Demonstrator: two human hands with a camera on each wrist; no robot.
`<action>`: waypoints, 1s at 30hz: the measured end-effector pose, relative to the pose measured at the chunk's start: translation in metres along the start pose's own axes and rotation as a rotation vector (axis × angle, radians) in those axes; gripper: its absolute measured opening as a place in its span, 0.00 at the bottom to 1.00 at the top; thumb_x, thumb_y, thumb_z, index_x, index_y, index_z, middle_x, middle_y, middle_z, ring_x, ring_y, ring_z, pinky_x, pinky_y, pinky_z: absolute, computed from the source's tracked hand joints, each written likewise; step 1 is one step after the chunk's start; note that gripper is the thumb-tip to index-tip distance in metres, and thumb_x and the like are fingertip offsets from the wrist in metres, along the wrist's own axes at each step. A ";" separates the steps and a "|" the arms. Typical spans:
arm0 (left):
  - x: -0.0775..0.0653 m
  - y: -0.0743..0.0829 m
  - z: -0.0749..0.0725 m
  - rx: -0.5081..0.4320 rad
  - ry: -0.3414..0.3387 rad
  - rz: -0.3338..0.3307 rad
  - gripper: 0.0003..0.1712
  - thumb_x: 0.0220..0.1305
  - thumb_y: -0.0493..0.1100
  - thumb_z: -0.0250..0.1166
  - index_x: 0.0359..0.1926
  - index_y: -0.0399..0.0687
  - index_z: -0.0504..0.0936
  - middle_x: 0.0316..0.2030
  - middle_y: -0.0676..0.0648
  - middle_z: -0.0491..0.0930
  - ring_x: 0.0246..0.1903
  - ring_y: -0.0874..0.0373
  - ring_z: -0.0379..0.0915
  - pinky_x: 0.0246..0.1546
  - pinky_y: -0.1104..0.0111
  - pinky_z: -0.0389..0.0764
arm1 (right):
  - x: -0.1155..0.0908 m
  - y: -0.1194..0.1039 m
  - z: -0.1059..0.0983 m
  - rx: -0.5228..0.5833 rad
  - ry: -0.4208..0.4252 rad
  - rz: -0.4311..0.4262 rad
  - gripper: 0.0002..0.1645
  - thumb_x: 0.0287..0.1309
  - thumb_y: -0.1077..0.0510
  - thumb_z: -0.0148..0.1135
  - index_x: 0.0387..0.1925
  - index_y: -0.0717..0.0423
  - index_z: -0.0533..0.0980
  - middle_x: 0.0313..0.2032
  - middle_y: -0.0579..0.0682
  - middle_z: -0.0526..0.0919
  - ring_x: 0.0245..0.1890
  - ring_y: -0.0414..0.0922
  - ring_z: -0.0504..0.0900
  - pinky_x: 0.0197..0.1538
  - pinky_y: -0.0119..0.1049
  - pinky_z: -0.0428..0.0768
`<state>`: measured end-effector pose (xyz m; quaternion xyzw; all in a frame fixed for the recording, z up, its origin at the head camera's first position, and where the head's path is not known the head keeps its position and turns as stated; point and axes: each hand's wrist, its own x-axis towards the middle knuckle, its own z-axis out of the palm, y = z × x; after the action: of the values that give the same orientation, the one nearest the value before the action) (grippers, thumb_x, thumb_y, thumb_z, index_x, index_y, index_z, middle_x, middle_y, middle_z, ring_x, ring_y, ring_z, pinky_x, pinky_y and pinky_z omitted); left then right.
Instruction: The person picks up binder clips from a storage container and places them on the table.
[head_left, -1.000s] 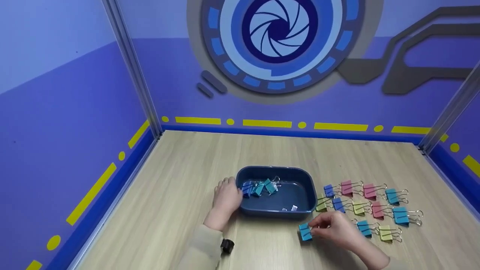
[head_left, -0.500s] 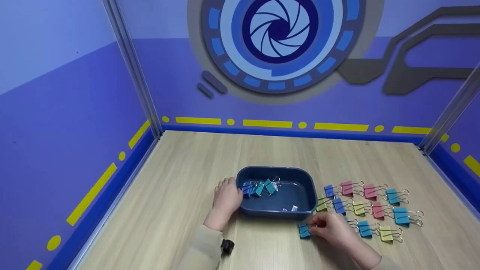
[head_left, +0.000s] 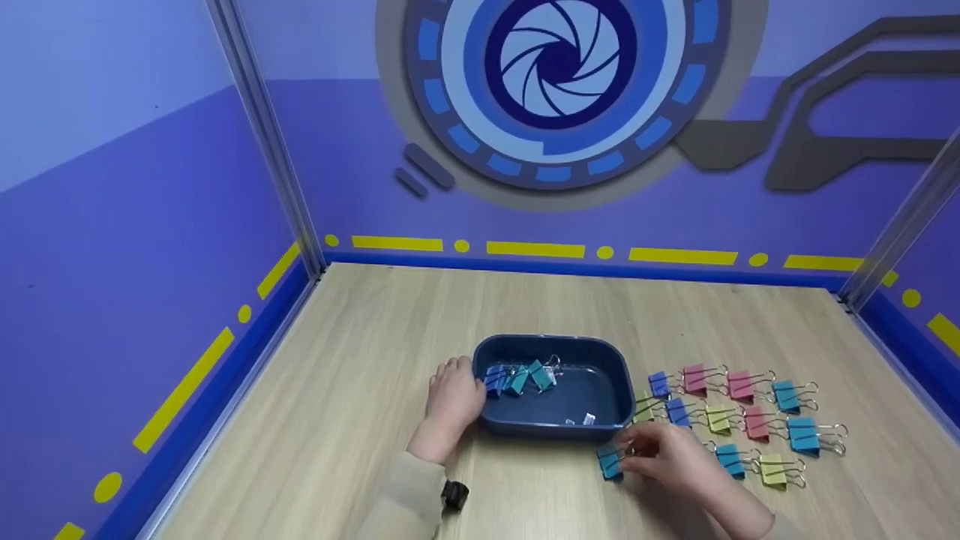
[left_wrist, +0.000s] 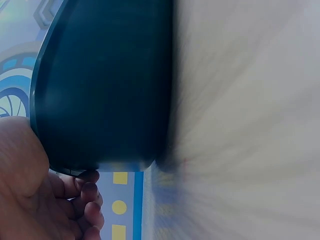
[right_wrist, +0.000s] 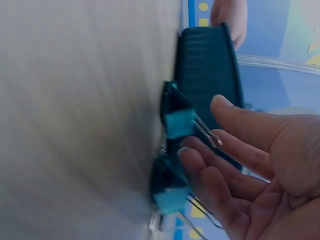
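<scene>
A dark blue plastic box [head_left: 555,430] stands mid-table, with blue and teal binder clips [head_left: 517,379] at its left inside. My left hand [head_left: 455,390] holds the box at its left end; in the left wrist view the thumb side lies against the rim and the curled fingers [left_wrist: 91,192] reach round the corner. My right hand [head_left: 671,457] is just in front of the box's right corner, beside a teal binder clip [head_left: 609,463]. In the right wrist view the thumb and fingers stand apart around that clip's wire handles [right_wrist: 207,132], and a second teal binder clip [right_wrist: 170,195] sits nearby.
Right of the box, rows of binder clips in blue, pink [head_left: 741,385], yellow [head_left: 772,471] and teal [head_left: 805,436] lie on the wooden table [head_left: 375,337]. Small clear bits [head_left: 589,418] lie inside the box. Patterned panels [head_left: 337,165] enclose the table.
The teal binder clip at my right hand has come down slightly and its wire handles show more beside the fingers. My left hand and the box have stayed in place.
</scene>
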<state>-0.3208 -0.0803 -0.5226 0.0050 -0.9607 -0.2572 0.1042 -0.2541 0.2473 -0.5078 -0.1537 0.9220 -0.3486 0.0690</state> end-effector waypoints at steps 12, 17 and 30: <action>0.000 -0.001 0.001 0.006 -0.007 -0.011 0.19 0.66 0.40 0.64 0.54 0.32 0.78 0.46 0.37 0.81 0.49 0.40 0.76 0.50 0.49 0.75 | 0.010 -0.032 -0.049 -0.071 0.161 0.046 0.16 0.55 0.55 0.76 0.44 0.57 0.85 0.34 0.46 0.88 0.34 0.40 0.82 0.36 0.30 0.80; 0.000 -0.002 0.001 0.007 -0.001 0.000 0.18 0.65 0.40 0.64 0.52 0.32 0.79 0.45 0.37 0.81 0.48 0.41 0.76 0.48 0.49 0.76 | 0.028 -0.044 -0.057 -0.039 0.153 -0.017 0.14 0.59 0.56 0.73 0.46 0.56 0.85 0.35 0.47 0.89 0.36 0.41 0.83 0.36 0.30 0.80; 0.000 -0.002 0.000 -0.002 -0.011 0.008 0.18 0.66 0.40 0.63 0.52 0.32 0.78 0.44 0.37 0.81 0.47 0.41 0.75 0.49 0.49 0.75 | 0.086 -0.054 -0.047 0.202 0.071 -0.113 0.16 0.61 0.61 0.70 0.48 0.66 0.83 0.42 0.59 0.89 0.37 0.43 0.84 0.37 0.27 0.81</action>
<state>-0.3209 -0.0824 -0.5236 -0.0002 -0.9610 -0.2580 0.0999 -0.3337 0.2098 -0.4382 -0.1853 0.8739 -0.4484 0.0315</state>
